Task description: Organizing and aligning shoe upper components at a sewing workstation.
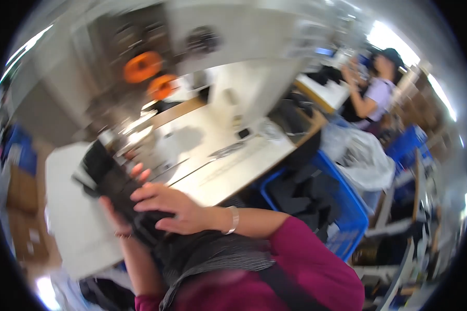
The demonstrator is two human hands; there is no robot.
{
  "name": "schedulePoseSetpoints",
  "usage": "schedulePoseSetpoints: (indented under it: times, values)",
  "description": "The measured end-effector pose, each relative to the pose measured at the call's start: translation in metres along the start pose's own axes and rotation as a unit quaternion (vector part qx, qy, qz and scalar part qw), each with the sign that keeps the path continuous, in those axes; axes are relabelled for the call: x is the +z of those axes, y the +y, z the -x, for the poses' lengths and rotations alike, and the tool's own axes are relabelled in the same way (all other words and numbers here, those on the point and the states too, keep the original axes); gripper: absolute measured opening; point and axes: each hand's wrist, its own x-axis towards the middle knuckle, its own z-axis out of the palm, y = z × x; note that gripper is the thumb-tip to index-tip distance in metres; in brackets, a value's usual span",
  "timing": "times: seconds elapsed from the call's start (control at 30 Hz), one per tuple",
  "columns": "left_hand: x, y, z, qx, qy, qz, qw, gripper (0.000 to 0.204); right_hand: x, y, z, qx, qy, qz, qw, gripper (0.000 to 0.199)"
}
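Note:
A black fabric piece (114,181), blurred by motion, is held up at the left in front of the sewing machine (145,142). My left hand (115,215) grips it, thumb on the near side and fingertips showing past its far edge; the palm is mostly hidden. Over the lower end of the fabric, my right hand (179,208) is spread with its fingers apart, touching or just above it. A pale bracelet (233,220) circles my right wrist. Dark cloth also lies across my lap.
The white sewing table (218,179) carries small metal tools (228,150). Two orange discs (142,67) sit beyond the machine. Right of me stands a blue crate (347,223) of dark pieces, with a white plastic bag (363,155) behind it. Another person (376,98) works farther back.

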Motion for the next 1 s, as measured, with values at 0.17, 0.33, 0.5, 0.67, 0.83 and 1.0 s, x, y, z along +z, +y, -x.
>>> schedulePoseSetpoints:
  times: [0.17, 0.33, 0.5, 0.67, 0.83, 1.0]
  values:
    - [0.016, -0.007, 0.006, -0.009, 0.034, 0.091, 0.995, 0.107, 0.003, -0.048, -0.023, -0.066, -0.168, 0.244, 0.953, 0.061]
    - [0.015, -0.001, 0.010, 0.001, 0.068, 0.109, 0.992, 0.106, 0.050, -0.033, -0.010, -0.133, -0.110, 0.418, 0.892, 0.052]
    - [0.009, -0.002, 0.006, -0.017, 0.043, 0.109, 0.993, 0.109, 0.040, -0.029, -0.008, -0.138, -0.111, 0.421, 0.890, 0.051]
    - [0.002, -0.002, 0.006, -0.009, 0.017, 0.110, 0.994, 0.113, -0.002, -0.059, -0.041, -0.029, -0.260, 0.245, 0.934, 0.080]
    - [-0.014, -0.005, 0.016, 0.004, 0.063, 0.069, 0.996, 0.097, -0.019, -0.018, -0.078, 0.018, -0.208, 0.224, 0.952, 0.095]
    - [-0.029, -0.011, 0.023, 0.001, 0.073, 0.121, 0.990, 0.098, -0.004, -0.013, -0.079, 0.024, -0.268, 0.196, 0.943, 0.095]
